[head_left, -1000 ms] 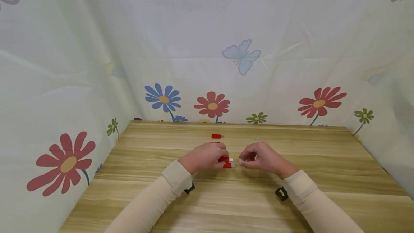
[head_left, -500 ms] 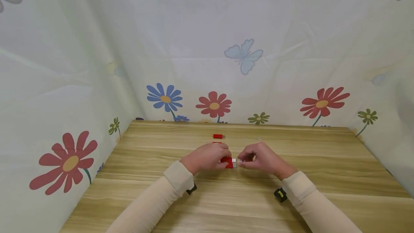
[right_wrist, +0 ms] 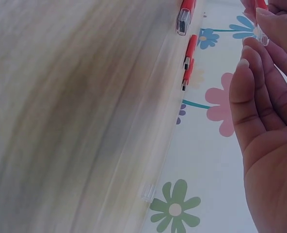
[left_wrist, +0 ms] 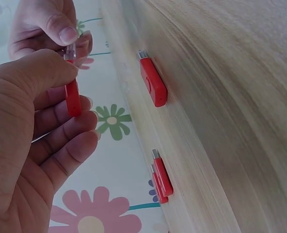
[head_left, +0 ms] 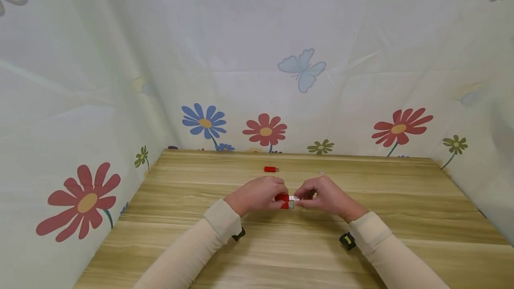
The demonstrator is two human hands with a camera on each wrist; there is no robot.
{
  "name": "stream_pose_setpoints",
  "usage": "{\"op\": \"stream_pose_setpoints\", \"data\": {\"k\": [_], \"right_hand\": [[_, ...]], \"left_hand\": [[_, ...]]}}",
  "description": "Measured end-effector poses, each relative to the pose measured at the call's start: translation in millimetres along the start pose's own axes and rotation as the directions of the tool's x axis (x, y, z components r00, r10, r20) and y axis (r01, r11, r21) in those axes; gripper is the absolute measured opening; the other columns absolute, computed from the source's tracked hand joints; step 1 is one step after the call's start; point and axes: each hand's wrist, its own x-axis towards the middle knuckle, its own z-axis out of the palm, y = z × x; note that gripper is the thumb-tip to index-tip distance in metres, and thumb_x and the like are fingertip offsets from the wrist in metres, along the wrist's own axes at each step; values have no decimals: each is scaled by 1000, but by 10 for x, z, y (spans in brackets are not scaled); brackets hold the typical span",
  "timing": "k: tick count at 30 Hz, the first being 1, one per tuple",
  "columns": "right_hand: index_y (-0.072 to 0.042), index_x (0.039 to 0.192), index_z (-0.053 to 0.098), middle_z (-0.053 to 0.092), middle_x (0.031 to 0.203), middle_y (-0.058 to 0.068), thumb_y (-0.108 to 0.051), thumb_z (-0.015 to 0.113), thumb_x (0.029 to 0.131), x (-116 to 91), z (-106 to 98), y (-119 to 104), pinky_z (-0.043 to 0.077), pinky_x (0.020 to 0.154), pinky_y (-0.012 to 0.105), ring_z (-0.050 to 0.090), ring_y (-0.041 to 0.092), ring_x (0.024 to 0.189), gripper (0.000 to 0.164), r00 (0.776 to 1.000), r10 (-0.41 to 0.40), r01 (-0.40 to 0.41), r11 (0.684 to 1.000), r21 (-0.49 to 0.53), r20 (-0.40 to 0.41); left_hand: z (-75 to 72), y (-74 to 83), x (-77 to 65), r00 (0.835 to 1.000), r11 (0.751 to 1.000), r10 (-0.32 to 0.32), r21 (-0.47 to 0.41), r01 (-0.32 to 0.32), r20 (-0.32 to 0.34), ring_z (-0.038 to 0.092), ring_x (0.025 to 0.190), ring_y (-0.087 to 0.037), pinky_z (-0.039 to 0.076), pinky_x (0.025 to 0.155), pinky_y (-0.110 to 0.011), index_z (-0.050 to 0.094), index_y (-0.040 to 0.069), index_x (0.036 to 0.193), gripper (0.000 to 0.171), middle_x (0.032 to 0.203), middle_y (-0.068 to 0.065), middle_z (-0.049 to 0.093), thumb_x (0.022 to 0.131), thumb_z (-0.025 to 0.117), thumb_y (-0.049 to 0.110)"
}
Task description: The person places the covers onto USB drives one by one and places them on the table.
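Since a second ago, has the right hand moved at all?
Yes. In the head view the right hand has edged left along the table, closing the gap to the red USB stick that the left hand holds.

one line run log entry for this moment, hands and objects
left hand: pinches red usb stick | right hand: pinches clear cap at its plug | table: other red sticks

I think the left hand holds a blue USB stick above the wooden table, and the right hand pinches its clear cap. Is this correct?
Not quite: the USB stick is red, not blue, as the left wrist view shows. The rest holds: the left hand holds it above the wooden table, and the right hand pinches its clear cap.
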Motion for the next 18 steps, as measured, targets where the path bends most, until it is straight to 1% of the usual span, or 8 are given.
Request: {"op": "stream_pose_setpoints", "data": {"k": [7,18], "right_hand": [[-20,98,82,74,88,-13,-17,83,86,-5,13,19,59,69,30,64,6,73,12,1000,-14,14,1000,2,-1],[-25,98,81,75,90,-13,-16,83,86,-9,16,28,60,70,30,65,7,74,15,1000,-23,23,1000,16,-4]], "left_hand": [[19,-12,3,1000,1000,7,-8,-7,-6,57,79,-5,53,79,-13,77,18,109,22,95,6,67,91,79,31],[14,-1,3,1000,1000,-4,-3,4,1,56,79,-5,53,79,-14,77,18,109,22,94,7,66,91,79,31]]}}
